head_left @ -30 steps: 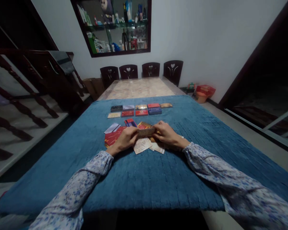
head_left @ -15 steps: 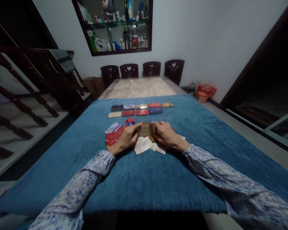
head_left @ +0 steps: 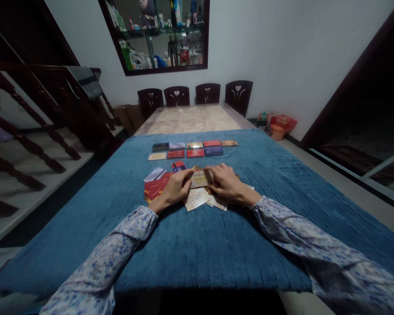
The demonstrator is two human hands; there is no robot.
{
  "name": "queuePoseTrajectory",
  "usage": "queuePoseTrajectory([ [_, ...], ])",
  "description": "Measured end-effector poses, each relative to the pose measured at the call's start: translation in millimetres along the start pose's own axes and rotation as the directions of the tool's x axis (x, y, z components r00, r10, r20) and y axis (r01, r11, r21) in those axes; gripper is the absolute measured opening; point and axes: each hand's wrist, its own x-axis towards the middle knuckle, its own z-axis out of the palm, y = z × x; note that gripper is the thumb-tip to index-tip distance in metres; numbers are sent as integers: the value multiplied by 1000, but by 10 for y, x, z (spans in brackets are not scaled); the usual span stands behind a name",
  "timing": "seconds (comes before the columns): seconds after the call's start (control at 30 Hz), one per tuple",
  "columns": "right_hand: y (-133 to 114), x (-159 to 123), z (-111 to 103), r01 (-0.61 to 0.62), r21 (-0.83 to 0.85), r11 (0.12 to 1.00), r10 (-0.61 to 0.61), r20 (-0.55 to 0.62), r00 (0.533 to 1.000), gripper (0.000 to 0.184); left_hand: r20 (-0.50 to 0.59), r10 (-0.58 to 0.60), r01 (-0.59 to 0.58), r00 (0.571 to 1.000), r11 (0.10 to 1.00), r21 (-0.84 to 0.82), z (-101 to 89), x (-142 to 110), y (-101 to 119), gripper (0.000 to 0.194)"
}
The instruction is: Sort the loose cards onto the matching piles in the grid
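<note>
Between both hands is a pale yellowish card (head_left: 200, 179), its printed face tilted up toward me. My left hand (head_left: 174, 189) pinches its left edge, and my right hand (head_left: 227, 183) grips the right edge. Beneath and around them lies a loose spread of cards: red cards (head_left: 156, 187) and a silvery card (head_left: 155, 174) to the left, a red and blue card (head_left: 178, 166) behind my left hand, cream cards (head_left: 196, 199) in front. Farther back stand two rows of card stacks, among them a black stack (head_left: 160, 147), a red stack (head_left: 195, 153) and a blue stack (head_left: 213, 150).
A blue cloth (head_left: 197, 249) covers the near part of the table, with bare marble tabletop (head_left: 187, 119) beyond. Several dark chairs (head_left: 208, 94) stand at the far end. A wooden railing (head_left: 36, 118) runs along the left; a red bag (head_left: 283, 123) sits on the floor at right.
The held card has tipped from nearly edge-on to showing its broad printed face. Both hands stay over the spread, and the stacks behind are unmoved.
</note>
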Motion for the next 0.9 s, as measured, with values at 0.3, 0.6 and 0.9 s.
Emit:
queuePoseTrajectory([
  [0.3,60,62,-14,6,-24,1000,-5,45,999,62,32,-76,77,997,996,-40,-38,8,118,23],
  [0.6,185,156,-38,-20,167,986,20,4,1000,64,41,-175,179,984,976,-122,-60,13,146,18],
  [0.9,247,317,-74,-10,357,934,35,-64,997,22,-30,-208,198,978,960,-199,-51,26,138,6],
])
